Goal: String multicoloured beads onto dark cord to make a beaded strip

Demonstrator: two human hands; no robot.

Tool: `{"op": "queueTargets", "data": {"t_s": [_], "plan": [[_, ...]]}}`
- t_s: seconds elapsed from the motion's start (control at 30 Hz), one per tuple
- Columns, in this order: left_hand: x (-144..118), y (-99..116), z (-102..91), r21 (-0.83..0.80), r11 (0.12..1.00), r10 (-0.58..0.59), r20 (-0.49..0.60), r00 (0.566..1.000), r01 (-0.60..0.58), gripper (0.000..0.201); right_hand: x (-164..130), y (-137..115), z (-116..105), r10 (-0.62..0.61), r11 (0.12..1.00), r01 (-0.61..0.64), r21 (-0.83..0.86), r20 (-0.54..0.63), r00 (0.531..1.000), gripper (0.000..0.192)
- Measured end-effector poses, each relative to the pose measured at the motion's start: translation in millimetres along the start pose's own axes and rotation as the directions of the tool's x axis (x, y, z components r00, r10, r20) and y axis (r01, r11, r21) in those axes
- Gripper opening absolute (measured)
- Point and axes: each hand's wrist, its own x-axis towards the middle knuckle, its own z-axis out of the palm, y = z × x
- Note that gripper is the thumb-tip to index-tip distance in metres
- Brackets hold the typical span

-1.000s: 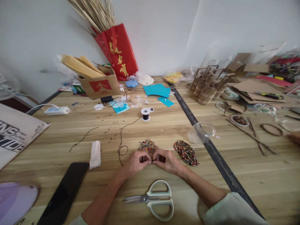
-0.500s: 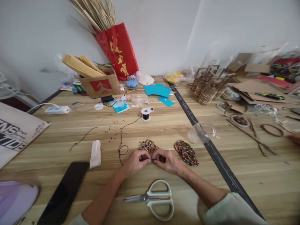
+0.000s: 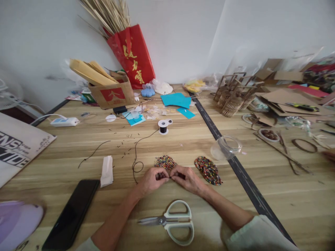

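Observation:
My left hand [image 3: 154, 180] and my right hand [image 3: 187, 178] meet fingertip to fingertip over the wooden table, both pinched closed. A tiny dark bit [image 3: 170, 177] shows between the tips; whether it is a bead or a knot I cannot tell. Thin black cord [image 3: 135, 153] runs from a white spool [image 3: 163, 127] in a loop down to my left hand. Just beyond my fingers lies a pile of loose multicoloured beads [image 3: 165, 161]. Coiled strings of similar beads [image 3: 208, 170] rest to the right of my right hand. White-handled scissors [image 3: 170, 222] lie between my forearms.
A black phone [image 3: 72, 214] and a folded white tissue [image 3: 106, 171] lie at left, near short cord scraps. Right of the beads stands a clear jar [image 3: 226, 148]. Farther back are a cardboard box [image 3: 112, 94], a red bag [image 3: 134, 57] and small woven baskets [image 3: 231, 99]. Another person's hand [image 3: 329, 154] shows at the right edge.
My hands stay in almost the same place. The tiny dark bit between my fingertips shows a little more clearly, with slight shifts of the right fingers.

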Motion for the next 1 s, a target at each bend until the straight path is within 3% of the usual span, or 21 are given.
{"op": "queueTargets", "data": {"t_s": [0.17,0.33,0.47,0.67,0.8,1.0], "plan": [[0,3,-0.3,-0.007,1.0,-0.004,0.004,1.0,0.004,0.012,-1,-1,0,-0.061,0.997,0.061,-0.039,-0.001,0.998,0.01],[0,4,-4.8,-0.069,0.996,0.064,0.02,0.998,-0.062,0.035,-4,-2,1,-0.226,0.968,0.229,-0.105,0.034,0.973,0.013],[0,-2,-6.0,-0.115,0.991,0.073,0.022,0.997,-0.07,0.034,-7,0,3,-0.292,0.938,0.295,-0.183,0.042,0.956,0.013],[1,-6,-5.9,-0.214,0.976,0.043,0.058,0.997,-0.03,0.031,-9,-1,3,-0.285,0.923,0.289,-0.253,0.054,0.957,0.014],[1,-5,-6.4,-0.262,0.965,0.037,0.039,0.999,-0.025,0.032,-9,-1,3,-0.284,0.929,0.283,-0.24,0.033,0.958,0.015],[1,-7,-3.0,-0.36,0.932,0.0,0.102,0.995,0.037,0.028,-8,-1,3,-0.294,0.927,0.292,-0.234,0.029,0.956,0.015]]}}
